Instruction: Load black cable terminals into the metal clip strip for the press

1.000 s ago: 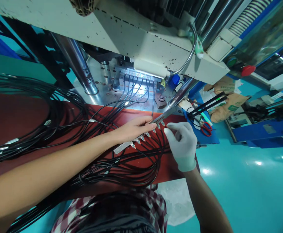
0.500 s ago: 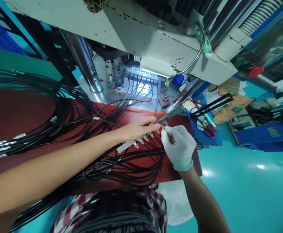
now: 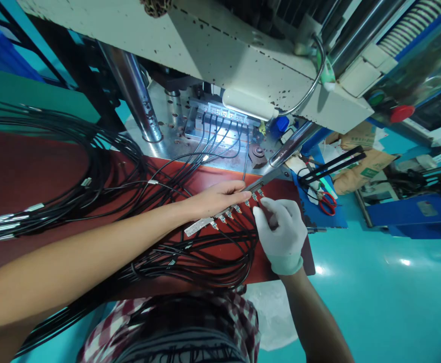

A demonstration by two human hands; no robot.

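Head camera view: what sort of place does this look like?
Probably a factory floor or workshop: a large cream-painted metal machine on shiny steel columns, a round red push button on the right, and coils of black cables on a dark red flat work surface.

Two hands (image 3: 220, 198), one metal strip (image 3: 198, 227)

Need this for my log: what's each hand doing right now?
Left hand: closed, holding the metal bar.
Right gloved hand: curled near the cable connectors; can't tell if holding anything.
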